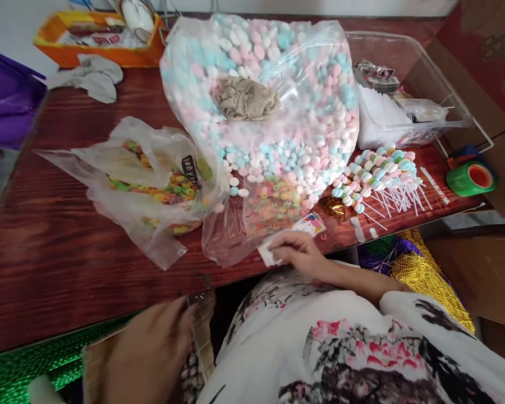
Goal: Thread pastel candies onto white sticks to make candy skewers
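One white card (308, 225) with coloured spots lies at the table's near edge, just in front of the person. One right hand (298, 255) touches it, fingers bent over its near part; whether they are clamped on it I cannot tell. One left hand (151, 348), blurred, is low beside the table edge, over one brown box (207, 336); I cannot tell whether its fingers are apart or together.

Just beyond the card sits one small clear bag (273, 205) of coloured rings, with one loose red ring (324, 237) to the right. Behind is one large clear bag (320, 62) of pastel pieces, too many to count, bearing one brown cloth (248, 100). To its left lies one more bag (130, 207) of rings.

On the right are one heap of strung pastel pieces (379, 171), numerous white sticks (399, 199), one green tape roll (467, 179) and one clear bin (429, 67). One orange tray (67, 56) stands far left, one grey glove-like cloth (88, 78) before it.
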Action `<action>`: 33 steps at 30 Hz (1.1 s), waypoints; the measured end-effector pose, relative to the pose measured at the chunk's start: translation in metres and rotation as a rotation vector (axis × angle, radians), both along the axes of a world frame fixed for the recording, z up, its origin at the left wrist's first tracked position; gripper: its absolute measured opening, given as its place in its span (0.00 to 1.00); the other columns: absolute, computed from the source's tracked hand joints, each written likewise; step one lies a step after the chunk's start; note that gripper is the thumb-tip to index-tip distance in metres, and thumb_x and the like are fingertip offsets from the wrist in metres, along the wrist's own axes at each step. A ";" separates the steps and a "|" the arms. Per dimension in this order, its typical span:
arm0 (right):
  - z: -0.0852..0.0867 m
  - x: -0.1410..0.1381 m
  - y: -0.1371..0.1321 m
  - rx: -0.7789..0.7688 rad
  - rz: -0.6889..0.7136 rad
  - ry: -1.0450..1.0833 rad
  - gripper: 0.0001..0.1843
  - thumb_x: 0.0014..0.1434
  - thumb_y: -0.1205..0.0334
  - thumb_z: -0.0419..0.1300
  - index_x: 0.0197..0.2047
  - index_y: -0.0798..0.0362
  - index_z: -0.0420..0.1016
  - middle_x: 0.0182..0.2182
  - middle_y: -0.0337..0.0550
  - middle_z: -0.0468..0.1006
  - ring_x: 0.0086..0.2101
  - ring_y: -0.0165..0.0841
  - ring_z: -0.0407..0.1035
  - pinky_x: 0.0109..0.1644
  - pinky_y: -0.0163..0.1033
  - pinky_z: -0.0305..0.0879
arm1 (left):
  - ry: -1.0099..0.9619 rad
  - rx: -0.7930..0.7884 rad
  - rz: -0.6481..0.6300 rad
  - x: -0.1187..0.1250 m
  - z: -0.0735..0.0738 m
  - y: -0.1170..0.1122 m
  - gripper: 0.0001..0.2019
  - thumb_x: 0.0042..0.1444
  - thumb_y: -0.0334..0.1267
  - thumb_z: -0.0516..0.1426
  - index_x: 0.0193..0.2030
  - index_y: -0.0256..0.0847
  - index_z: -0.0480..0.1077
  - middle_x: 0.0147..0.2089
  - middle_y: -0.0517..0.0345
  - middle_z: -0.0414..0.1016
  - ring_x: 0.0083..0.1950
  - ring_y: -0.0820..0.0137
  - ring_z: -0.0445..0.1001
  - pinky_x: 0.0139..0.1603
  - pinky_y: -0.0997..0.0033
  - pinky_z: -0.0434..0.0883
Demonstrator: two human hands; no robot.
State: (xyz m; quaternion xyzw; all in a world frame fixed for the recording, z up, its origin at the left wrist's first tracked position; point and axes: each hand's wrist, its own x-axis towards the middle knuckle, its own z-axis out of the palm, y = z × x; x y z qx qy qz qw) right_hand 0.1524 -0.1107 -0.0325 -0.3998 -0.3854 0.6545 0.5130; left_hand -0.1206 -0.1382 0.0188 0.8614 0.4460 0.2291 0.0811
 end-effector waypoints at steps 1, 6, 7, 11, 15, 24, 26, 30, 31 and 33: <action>-0.002 0.012 -0.004 -0.002 -0.124 -0.036 0.07 0.54 0.59 0.64 0.32 0.54 0.76 0.26 0.35 0.74 0.26 0.25 0.65 0.33 0.33 0.63 | 0.025 -0.003 -0.061 0.027 -0.016 0.013 0.09 0.65 0.40 0.56 0.49 0.43 0.73 0.45 0.54 0.77 0.44 0.64 0.75 0.46 0.61 0.76; -0.014 0.079 -0.029 0.069 -0.603 -0.291 0.10 0.57 0.55 0.63 0.32 0.53 0.76 0.25 0.36 0.74 0.25 0.26 0.64 0.33 0.35 0.63 | 0.348 0.026 -0.339 0.170 -0.061 0.056 0.08 0.62 0.35 0.56 0.43 0.34 0.75 0.42 0.45 0.76 0.43 0.55 0.73 0.40 0.56 0.73; -0.016 0.096 -0.037 0.090 -0.708 -0.391 0.09 0.58 0.56 0.62 0.34 0.53 0.76 0.27 0.37 0.76 0.27 0.28 0.67 0.35 0.36 0.65 | 0.411 0.037 -0.335 0.185 -0.062 0.059 0.08 0.61 0.33 0.56 0.43 0.32 0.75 0.43 0.43 0.76 0.44 0.54 0.73 0.39 0.56 0.72; -0.029 0.163 -0.065 0.147 -0.843 -1.127 0.08 0.59 0.58 0.63 0.39 0.53 0.79 0.35 0.45 0.80 0.38 0.35 0.71 0.45 0.42 0.66 | 0.522 0.099 -0.373 0.193 -0.064 0.062 0.12 0.59 0.23 0.51 0.44 0.29 0.75 0.42 0.40 0.74 0.42 0.56 0.71 0.37 0.59 0.71; -0.043 0.192 -0.071 0.114 -0.668 -1.699 0.07 0.60 0.61 0.62 0.39 0.54 0.80 0.38 0.50 0.80 0.40 0.38 0.69 0.45 0.42 0.64 | 0.398 0.206 -0.539 0.169 -0.076 0.069 0.12 0.59 0.21 0.50 0.37 0.33 0.74 0.35 0.46 0.73 0.38 0.61 0.70 0.37 0.62 0.69; 0.014 0.189 -0.038 0.212 -0.752 -1.158 0.09 0.59 0.59 0.63 0.41 0.52 0.80 0.31 0.39 0.81 0.29 0.29 0.73 0.35 0.37 0.69 | 0.119 0.203 -0.339 0.165 -0.087 0.058 0.10 0.63 0.27 0.52 0.45 0.37 0.73 0.37 0.49 0.75 0.40 0.62 0.72 0.40 0.62 0.70; 0.026 0.190 -0.018 0.215 -0.684 -1.043 0.07 0.56 0.59 0.64 0.36 0.53 0.79 0.27 0.37 0.80 0.27 0.28 0.72 0.33 0.36 0.69 | 0.132 0.147 -0.302 0.167 -0.085 0.055 0.10 0.61 0.26 0.52 0.44 0.36 0.73 0.37 0.48 0.75 0.41 0.60 0.72 0.40 0.61 0.70; 0.037 0.184 0.022 0.214 -0.560 -0.805 0.06 0.53 0.60 0.66 0.32 0.53 0.76 0.24 0.34 0.76 0.23 0.25 0.69 0.28 0.33 0.67 | 0.062 0.048 -0.285 0.166 -0.085 0.061 0.10 0.60 0.26 0.52 0.34 0.39 0.73 0.36 0.50 0.75 0.39 0.62 0.70 0.39 0.63 0.70; 0.039 0.181 0.029 0.215 -0.524 -0.755 0.07 0.53 0.59 0.66 0.33 0.53 0.75 0.23 0.34 0.76 0.22 0.25 0.69 0.27 0.33 0.67 | 0.033 0.044 -0.284 0.165 -0.086 0.064 0.10 0.61 0.27 0.52 0.32 0.39 0.73 0.35 0.50 0.75 0.39 0.62 0.70 0.39 0.63 0.70; 0.041 0.174 0.039 0.235 -0.437 -0.699 0.07 0.54 0.58 0.66 0.33 0.52 0.74 0.23 0.33 0.76 0.21 0.25 0.67 0.25 0.33 0.66 | -0.002 0.057 -0.279 0.164 -0.089 0.066 0.11 0.62 0.28 0.52 0.30 0.39 0.72 0.33 0.52 0.74 0.38 0.64 0.69 0.39 0.65 0.69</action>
